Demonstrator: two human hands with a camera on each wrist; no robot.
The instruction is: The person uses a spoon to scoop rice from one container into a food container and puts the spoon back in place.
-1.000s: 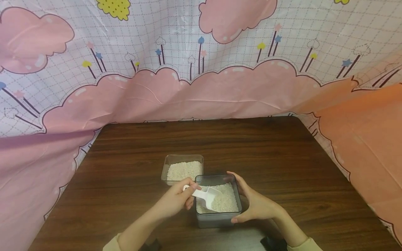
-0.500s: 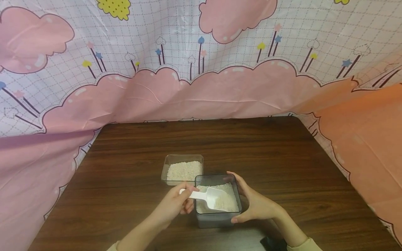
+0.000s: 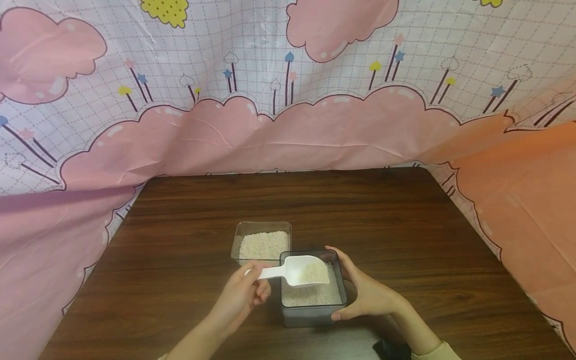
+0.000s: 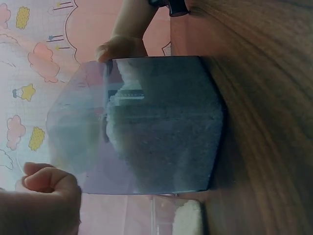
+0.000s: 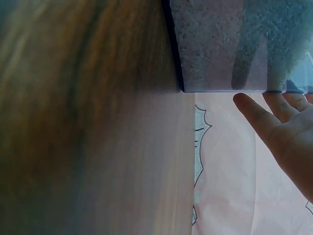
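My left hand [image 3: 240,295] pinches the handle of a white scoop [image 3: 290,266], which carries a heap of rice grains [image 3: 315,273]. The scoop is level above a grey see-through container [image 3: 310,316] part-filled with rice [image 3: 310,296]. My right hand [image 3: 366,295] holds that container's right side, thumb at the front corner and fingers round the back. In the left wrist view, the left hand [image 4: 49,196] is beside the container [image 4: 166,127], near its top; the scoop shows only faintly through the wall. Fingertips of the right hand [image 5: 288,132] touch the container [image 5: 220,49] in the right wrist view.
A shallow clear container [image 3: 235,245] holding rice stands just behind and left of the grey one. Both are on a dark wooden table [image 3: 382,215]. A patterned pink and white curtain [image 3: 288,145] surrounds the table's back and sides. Something black [image 3: 391,348] lies by the right forearm.
The scoop has risen out of the rice in the grey container and levelled out, loaded with grains. My left hand has shifted slightly left. The right hand and both containers have stayed put.
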